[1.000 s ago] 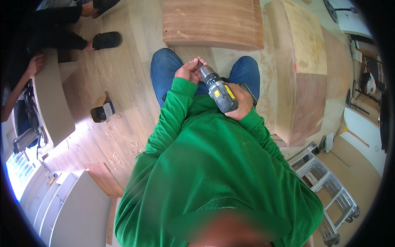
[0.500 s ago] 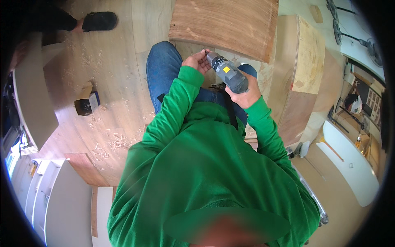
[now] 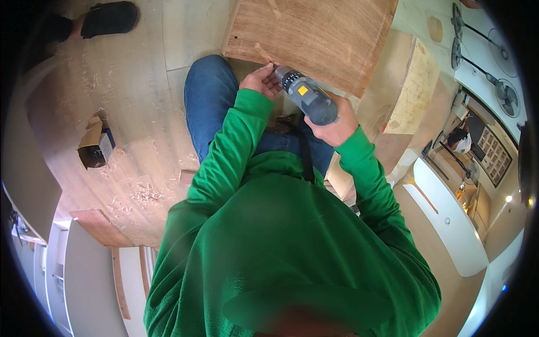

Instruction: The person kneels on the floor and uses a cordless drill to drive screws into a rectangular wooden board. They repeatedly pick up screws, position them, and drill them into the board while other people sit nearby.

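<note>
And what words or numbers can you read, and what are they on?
None read clearly.
Drill: tiny pale marks on its collar, too small to read.
Yellow patch on it: no readable print.
Open box on the floor: side markings too small to read.

Open carton point(image 3: 101, 147) near wood shavings point(image 3: 148, 194)

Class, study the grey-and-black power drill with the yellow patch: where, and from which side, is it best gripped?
Probably by the handle beneath the grey-and-black power drill, coming from the person's right. Its rounded rear end slants toward the right hand, which hides the handle, while the grey metal chuck points forward and left, toward the left hand, so gripping there seems less suitable.
</note>
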`<state>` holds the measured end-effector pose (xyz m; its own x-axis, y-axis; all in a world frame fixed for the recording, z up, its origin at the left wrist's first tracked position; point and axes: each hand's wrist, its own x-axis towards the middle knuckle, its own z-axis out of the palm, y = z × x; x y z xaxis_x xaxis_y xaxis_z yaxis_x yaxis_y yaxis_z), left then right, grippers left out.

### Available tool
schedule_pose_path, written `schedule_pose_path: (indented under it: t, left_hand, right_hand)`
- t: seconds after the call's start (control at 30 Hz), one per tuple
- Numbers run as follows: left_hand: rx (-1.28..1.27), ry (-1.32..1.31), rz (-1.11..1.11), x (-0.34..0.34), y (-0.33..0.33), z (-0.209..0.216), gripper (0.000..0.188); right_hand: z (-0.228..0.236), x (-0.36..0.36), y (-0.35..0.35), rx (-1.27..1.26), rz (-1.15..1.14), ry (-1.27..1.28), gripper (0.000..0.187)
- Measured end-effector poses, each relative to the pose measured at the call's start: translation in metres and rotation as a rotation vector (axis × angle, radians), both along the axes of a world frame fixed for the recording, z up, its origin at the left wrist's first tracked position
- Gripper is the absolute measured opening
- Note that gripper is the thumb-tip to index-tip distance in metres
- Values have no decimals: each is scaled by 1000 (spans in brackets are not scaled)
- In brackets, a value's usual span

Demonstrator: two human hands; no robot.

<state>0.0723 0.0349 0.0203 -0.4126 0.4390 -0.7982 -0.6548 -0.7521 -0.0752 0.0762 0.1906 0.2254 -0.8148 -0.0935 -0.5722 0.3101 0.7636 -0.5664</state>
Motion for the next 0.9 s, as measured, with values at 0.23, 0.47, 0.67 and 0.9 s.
schedule_pose_path:
  t: [0.23, 0.47, 0.67, 0.9]
  left_hand:
    - [40, -29, 17, 1, -2, -9, 21]
    - [-459, 2, 11, 10, -19, -1, 30]
    - [-610, 223, 42, 1, -18, 6, 40]
    - [-769, 273, -67, -6, -19, -3, 34]
  right_hand:
    - [-1, -12, 2, 6, -34, -100, 34]
    - [3, -28, 1, 18, 54, -91, 33]
    - [5, -39, 7, 32, 41, -155, 34]
    - [6, -55, 8, 108, 105, -197, 39]
